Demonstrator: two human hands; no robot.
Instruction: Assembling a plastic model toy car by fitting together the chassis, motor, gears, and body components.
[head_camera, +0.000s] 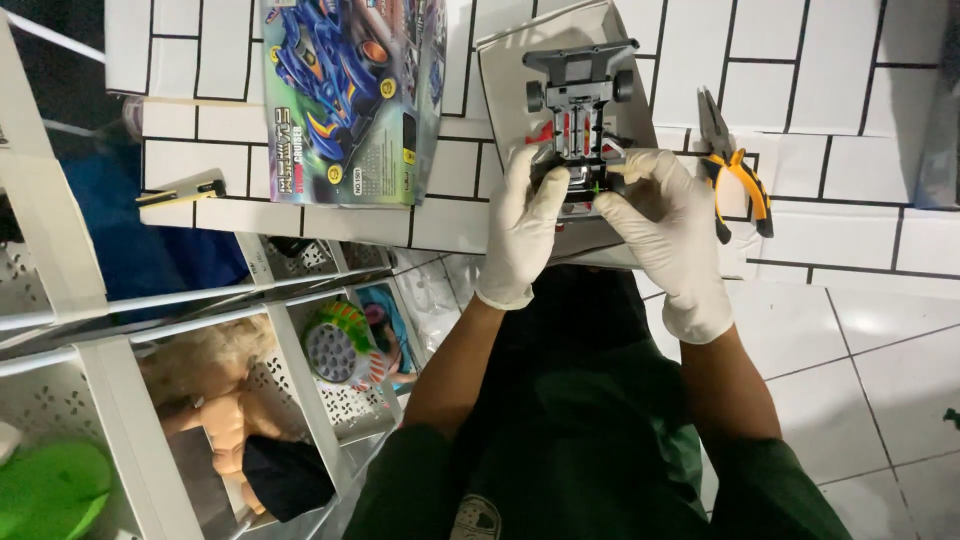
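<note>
White shelf rack (300, 370), far left of the toy car chassis: perforated compartments holding a green round object (50, 490), a doll (225, 410) and a round green-rimmed toy (338, 345).

Utility knife (180, 190), yellow and black, lying on the white-tiled bench (860, 170), well left of the chassis.

Printed box lid (350, 95), blue racing-car artwork, flat on the bench, just left of the chassis.

Left hand (522, 232), white glove, fingers closed on the near left side of the chassis.

Toy car chassis (580, 110), grey and black, small black wheels at its far end, red parts in its middle; held over an open grey box tray (500, 90) that rests on the bench.

Right hand (670, 235), white glove, fingers closed on the near right side of the chassis.

Pliers (735, 170), orange and black handles, lying on the bench just right of the chassis.

Surface: white rectangular tiles with dark grout. Floor (880, 380), below and right of the chassis: larger pale tiles. The person wears dark green clothing.
</note>
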